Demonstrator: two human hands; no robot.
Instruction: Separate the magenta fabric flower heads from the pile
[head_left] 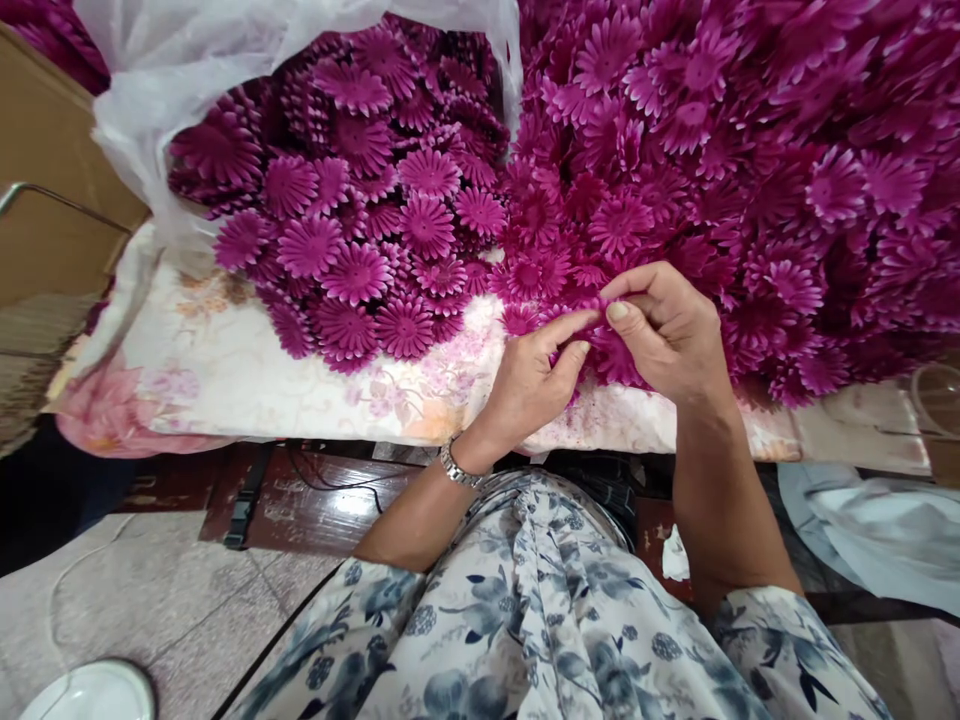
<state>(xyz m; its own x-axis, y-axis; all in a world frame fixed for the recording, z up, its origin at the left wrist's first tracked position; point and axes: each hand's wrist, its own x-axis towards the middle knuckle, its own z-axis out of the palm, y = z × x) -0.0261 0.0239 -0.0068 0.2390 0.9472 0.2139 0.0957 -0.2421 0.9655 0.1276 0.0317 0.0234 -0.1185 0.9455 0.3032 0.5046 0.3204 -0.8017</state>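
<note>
Over the front edge of a heap of magenta artificial flower heads point(619, 222), both my hands meet at their fingertips. My right hand point(671, 335) is closed in a pinch, thumb against forefinger, with a small magenta flower piece point(602, 304) at the tips. From the left, my left hand point(536, 378) reaches in, wearing a metal watch band on the wrist. Its forefinger points at the pinched piece and its thumb lies just below, the other fingers curled under. What lies between the left fingers is hidden.
A white plastic bag point(135, 130) spills stacked magenta flower heads point(356, 272) at the left. Floral cloth point(202, 375) covers the table. A cardboard box point(60, 190) stands far left, a pale grey cloth-like item point(877, 530) lower right, a white round object point(97, 692) on the floor.
</note>
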